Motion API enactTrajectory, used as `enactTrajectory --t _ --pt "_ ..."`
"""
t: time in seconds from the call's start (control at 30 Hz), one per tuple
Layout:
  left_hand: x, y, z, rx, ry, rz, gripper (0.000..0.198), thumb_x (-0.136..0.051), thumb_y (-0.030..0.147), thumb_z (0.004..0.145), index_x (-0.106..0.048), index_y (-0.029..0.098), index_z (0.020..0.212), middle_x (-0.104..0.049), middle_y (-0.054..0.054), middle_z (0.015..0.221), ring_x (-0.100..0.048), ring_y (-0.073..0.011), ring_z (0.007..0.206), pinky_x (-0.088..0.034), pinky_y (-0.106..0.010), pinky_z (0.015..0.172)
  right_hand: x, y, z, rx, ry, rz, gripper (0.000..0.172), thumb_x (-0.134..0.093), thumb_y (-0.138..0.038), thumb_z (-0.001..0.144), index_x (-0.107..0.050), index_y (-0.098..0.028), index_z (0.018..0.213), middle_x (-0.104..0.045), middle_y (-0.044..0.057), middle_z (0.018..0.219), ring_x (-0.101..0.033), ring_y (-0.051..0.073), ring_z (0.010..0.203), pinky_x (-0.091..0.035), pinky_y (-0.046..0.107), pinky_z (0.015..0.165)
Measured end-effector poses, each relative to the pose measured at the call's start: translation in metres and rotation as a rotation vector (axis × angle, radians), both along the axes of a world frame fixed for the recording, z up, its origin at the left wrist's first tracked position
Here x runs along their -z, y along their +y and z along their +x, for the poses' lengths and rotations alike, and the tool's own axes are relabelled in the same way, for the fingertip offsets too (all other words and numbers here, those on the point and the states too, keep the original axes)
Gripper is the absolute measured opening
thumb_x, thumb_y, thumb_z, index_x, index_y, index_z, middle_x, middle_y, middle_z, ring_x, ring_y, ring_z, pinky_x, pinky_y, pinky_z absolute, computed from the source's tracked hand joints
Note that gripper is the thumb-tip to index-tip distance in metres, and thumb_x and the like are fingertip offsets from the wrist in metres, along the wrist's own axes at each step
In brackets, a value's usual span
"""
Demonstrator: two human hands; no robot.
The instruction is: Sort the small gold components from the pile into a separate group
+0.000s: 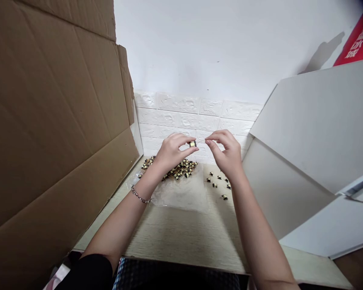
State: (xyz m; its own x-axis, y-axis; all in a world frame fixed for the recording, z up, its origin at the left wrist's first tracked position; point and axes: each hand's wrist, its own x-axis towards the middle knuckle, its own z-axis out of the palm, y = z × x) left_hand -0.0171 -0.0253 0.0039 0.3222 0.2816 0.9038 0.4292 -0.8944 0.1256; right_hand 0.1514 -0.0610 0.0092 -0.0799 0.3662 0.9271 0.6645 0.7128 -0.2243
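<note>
Between the thumb and fingertips of my left hand (175, 151) is a small transformer (192, 143), a black-ended part with a pale yellow middle, held up above the table. Just to its right, apart from it, my right hand (225, 151) is pinched; whatever its fingertips hold, if anything, is too small to make out. Behind and below my left hand lies a pile of similar transformers (180, 171) on a clear plastic bag (181, 197). Several more loose transformers (224, 197) are scattered on the table below my right hand.
The pale wooden table (181, 233) ends against a white brick-patterned wall (178, 104). A tall cardboard sheet (57, 100) borders the left side. White panels (314, 121) stand on the right, with a red printed item (358, 44) above them.
</note>
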Motion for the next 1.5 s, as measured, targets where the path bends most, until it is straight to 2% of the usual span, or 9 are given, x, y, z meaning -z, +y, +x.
enactTrajectory --t 0.17,0.27,0.37,0.43,0.5,0.63,0.8,1.2,1.5 --pt "0.001 0.0 -0.001 -0.097 0.021 0.199 0.025 -0.054 0.037 0.075 -0.06 0.017 0.089 -0.065 -0.003 0.081 -0.055 -0.0124 0.076 -0.041 -0.026 0.074 0.001 0.002 0.0 -0.05 0.074 -0.026 0.01 -0.051 -0.027 0.077 -0.06 -0.021 0.075 -0.057 0.002 0.079 -0.052 0.013 0.081 -0.043 0.028 0.069" --pt "0.003 0.0 -0.002 -0.144 0.033 0.224 0.025 -0.052 0.037 0.077 -0.059 0.017 0.09 -0.064 -0.003 0.083 -0.054 -0.0132 0.079 -0.04 -0.026 0.076 0.003 0.003 -0.004 -0.1 0.169 -0.053 0.009 -0.052 -0.028 0.076 -0.058 -0.021 0.078 -0.057 0.001 0.08 -0.052 0.012 0.079 -0.042 0.025 0.066" --pt "0.003 -0.001 -0.003 -0.209 0.052 0.22 0.025 -0.05 0.037 0.079 -0.058 0.018 0.092 -0.064 -0.003 0.085 -0.053 -0.0141 0.08 -0.038 -0.028 0.077 0.007 0.006 -0.009 -0.155 0.37 -0.065 0.009 -0.052 -0.028 0.075 -0.053 -0.021 0.081 -0.054 0.0 0.079 -0.051 0.01 0.073 -0.041 0.023 0.062" --pt "0.004 -0.001 -0.003 -0.259 0.062 0.223 0.025 -0.049 0.037 0.079 -0.058 0.018 0.092 -0.064 -0.003 0.085 -0.053 -0.0149 0.08 -0.037 -0.028 0.076 0.01 0.007 -0.011 -0.172 0.445 -0.075 0.008 -0.052 -0.028 0.074 -0.05 -0.02 0.075 -0.051 -0.002 0.071 -0.049 0.009 0.068 -0.04 0.023 0.061" --pt "0.004 -0.002 -0.002 -0.293 0.07 0.232 0.024 -0.049 0.037 0.079 -0.058 0.019 0.092 -0.064 -0.003 0.084 -0.052 -0.0154 0.08 -0.037 -0.029 0.076 0.011 0.008 -0.013 -0.161 0.419 -0.118 0.012 -0.052 -0.028 0.073 -0.049 -0.019 0.066 -0.048 -0.003 0.064 -0.046 0.009 0.063 -0.039 0.023 0.06" --pt "0.006 -0.002 -0.001 -0.285 0.068 0.224 0.024 -0.048 0.037 0.08 -0.058 0.018 0.092 -0.063 -0.003 0.084 -0.053 -0.0148 0.08 -0.037 -0.028 0.075 0.01 0.008 -0.015 -0.16 0.348 -0.267 0.011 -0.054 -0.027 0.071 -0.057 -0.018 0.067 -0.056 -0.001 0.069 -0.05 0.01 0.068 -0.039 0.024 0.061" --pt "0.008 -0.002 0.002 -0.265 0.087 0.233 0.024 -0.048 0.036 0.08 -0.057 0.018 0.092 -0.063 -0.003 0.083 -0.053 -0.0139 0.078 -0.037 -0.027 0.073 0.01 0.011 -0.015 -0.294 0.381 -0.404 0.013 -0.057 -0.029 0.069 -0.063 -0.019 0.074 -0.061 0.0 0.074 -0.052 0.009 0.065 -0.041 0.024 0.061" --pt "0.011 -0.002 0.005 -0.306 0.137 0.27 0.024 -0.047 0.036 0.08 -0.057 0.018 0.091 -0.063 -0.004 0.081 -0.052 -0.015 0.077 -0.036 -0.027 0.072 0.014 0.015 -0.015 -0.323 0.418 -0.433 0.013 -0.06 -0.03 0.066 -0.063 -0.018 0.067 -0.059 -0.002 0.063 -0.049 0.008 0.058 -0.041 0.024 0.059" --pt "0.015 0.002 0.006 -0.341 0.085 0.242 0.025 -0.045 0.038 0.081 -0.059 0.018 0.086 -0.061 -0.004 0.077 -0.05 -0.0148 0.075 -0.035 -0.028 0.072 0.023 0.02 -0.029 -0.334 0.61 -0.426 0.015 -0.061 -0.031 0.065 -0.062 -0.017 0.065 -0.056 -0.003 0.058 -0.047 0.008 0.055 -0.041 0.024 0.059"
